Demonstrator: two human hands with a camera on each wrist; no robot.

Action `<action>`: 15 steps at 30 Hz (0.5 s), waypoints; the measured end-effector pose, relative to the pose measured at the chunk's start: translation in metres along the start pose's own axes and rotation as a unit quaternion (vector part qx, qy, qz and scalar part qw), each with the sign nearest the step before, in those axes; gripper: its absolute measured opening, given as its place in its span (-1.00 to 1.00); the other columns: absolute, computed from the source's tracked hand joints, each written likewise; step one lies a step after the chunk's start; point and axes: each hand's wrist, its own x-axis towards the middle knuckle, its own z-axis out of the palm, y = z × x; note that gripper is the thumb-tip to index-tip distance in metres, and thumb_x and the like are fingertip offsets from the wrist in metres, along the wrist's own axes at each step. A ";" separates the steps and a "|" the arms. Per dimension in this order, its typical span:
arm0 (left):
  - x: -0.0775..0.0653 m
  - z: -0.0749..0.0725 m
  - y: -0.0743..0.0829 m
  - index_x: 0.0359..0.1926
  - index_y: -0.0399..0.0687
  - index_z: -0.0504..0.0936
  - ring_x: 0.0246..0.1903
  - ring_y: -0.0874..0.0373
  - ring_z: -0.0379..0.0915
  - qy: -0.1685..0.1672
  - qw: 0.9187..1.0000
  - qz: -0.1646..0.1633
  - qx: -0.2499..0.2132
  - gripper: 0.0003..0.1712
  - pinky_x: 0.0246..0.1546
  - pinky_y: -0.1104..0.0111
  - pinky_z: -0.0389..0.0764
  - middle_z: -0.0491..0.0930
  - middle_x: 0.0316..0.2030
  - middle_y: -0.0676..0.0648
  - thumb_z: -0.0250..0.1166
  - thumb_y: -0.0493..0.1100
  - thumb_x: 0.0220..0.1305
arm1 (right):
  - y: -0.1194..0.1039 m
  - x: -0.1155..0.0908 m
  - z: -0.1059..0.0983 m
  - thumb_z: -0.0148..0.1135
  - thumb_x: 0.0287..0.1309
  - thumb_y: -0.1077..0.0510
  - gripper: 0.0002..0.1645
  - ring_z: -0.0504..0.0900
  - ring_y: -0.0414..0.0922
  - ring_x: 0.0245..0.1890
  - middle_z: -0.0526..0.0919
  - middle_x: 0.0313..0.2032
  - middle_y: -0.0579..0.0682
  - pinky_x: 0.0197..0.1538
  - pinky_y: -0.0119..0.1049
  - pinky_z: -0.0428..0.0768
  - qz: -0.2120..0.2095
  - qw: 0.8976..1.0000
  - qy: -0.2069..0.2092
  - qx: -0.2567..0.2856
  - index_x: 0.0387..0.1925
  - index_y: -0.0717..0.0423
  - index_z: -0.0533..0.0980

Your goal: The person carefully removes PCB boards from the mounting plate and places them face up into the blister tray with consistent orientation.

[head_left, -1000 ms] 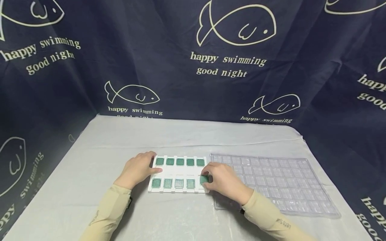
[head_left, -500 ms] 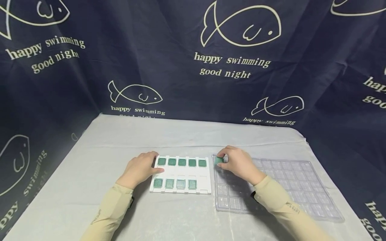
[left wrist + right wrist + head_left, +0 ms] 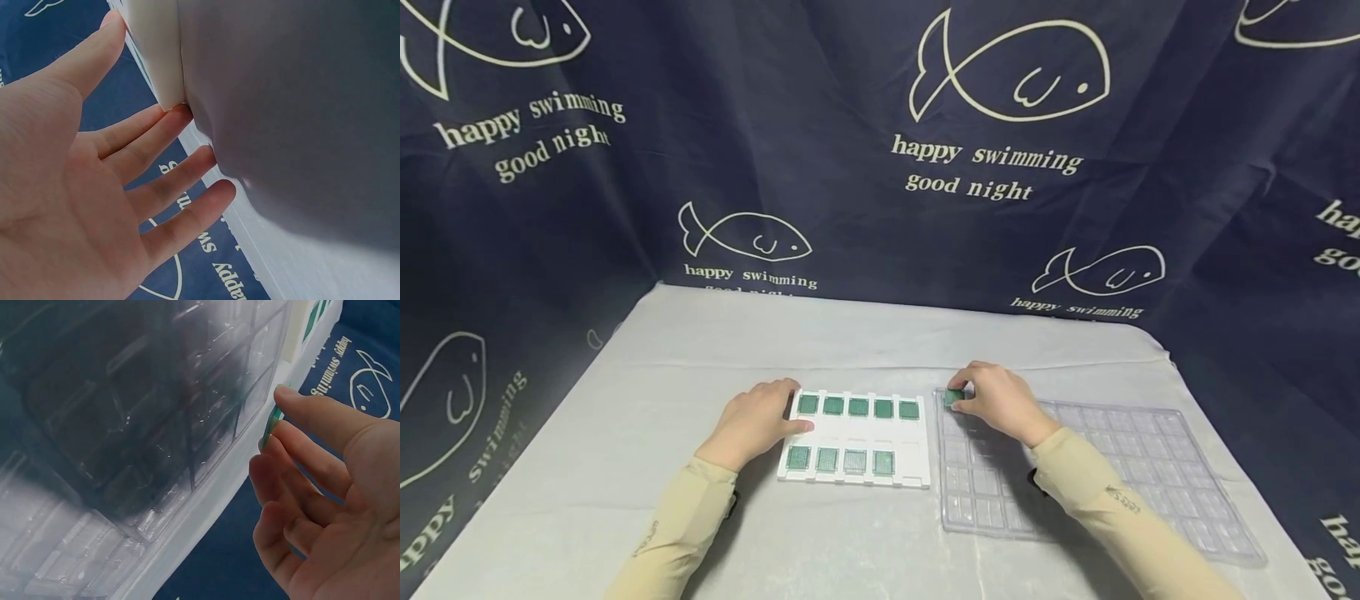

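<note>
Soft, even light in the head view, the white tablecloth [image 3: 865, 337] glowing while the navy backdrop [image 3: 842, 125] stays dim! Shadows pool beside the sleeves [image 3: 673, 525], and the lettering stretches aslant at the far left and right edges. Over to the right wrist: glints sparkle on the clear tray [image 3: 181, 506], deep shadow across the upper left. Left wrist: grey shade swamps the right, detail soft.

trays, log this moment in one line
left grip: touches white tray; right grip: pinches green board at far-left corner of clear tray; white tray: nine boards
</note>
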 end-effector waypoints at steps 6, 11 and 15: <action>-0.001 0.000 0.000 0.18 -0.16 0.57 -0.06 -0.05 0.62 0.000 1.000 -0.003 0.000 -0.30 -0.10 -0.01 0.62 0.70 -0.03 -0.13 0.50 0.14 0.15 | 0.003 0.003 0.003 0.60 -0.04 0.12 -0.70 0.74 -0.01 -0.20 0.77 -0.21 -0.07 -0.12 0.00 0.69 -0.003 1.000 -0.018 0.007 -0.20 0.03 0.74; 0.000 0.001 -0.001 0.18 -0.16 0.57 -0.07 -0.05 0.62 0.001 1.000 -0.004 -0.001 -0.30 -0.09 -0.01 0.62 0.70 -0.04 -0.13 0.50 0.15 0.15 | 0.005 0.005 0.007 0.60 -0.04 0.12 -0.69 0.72 -0.04 -0.19 0.78 -0.19 -0.06 -0.08 -0.03 0.68 -0.007 0.999 -0.030 0.016 -0.19 0.05 0.75; 0.001 0.001 -0.001 0.20 -0.17 0.56 -0.05 -0.06 0.62 0.001 1.000 -0.005 0.000 -0.28 -0.08 -0.01 0.62 0.70 -0.02 -0.14 0.49 0.16 0.15 | 0.008 0.007 0.009 0.60 -0.05 0.12 -0.68 0.72 -0.06 -0.21 0.78 -0.20 -0.06 -0.07 -0.04 0.68 -0.009 0.999 -0.030 0.019 -0.19 0.05 0.75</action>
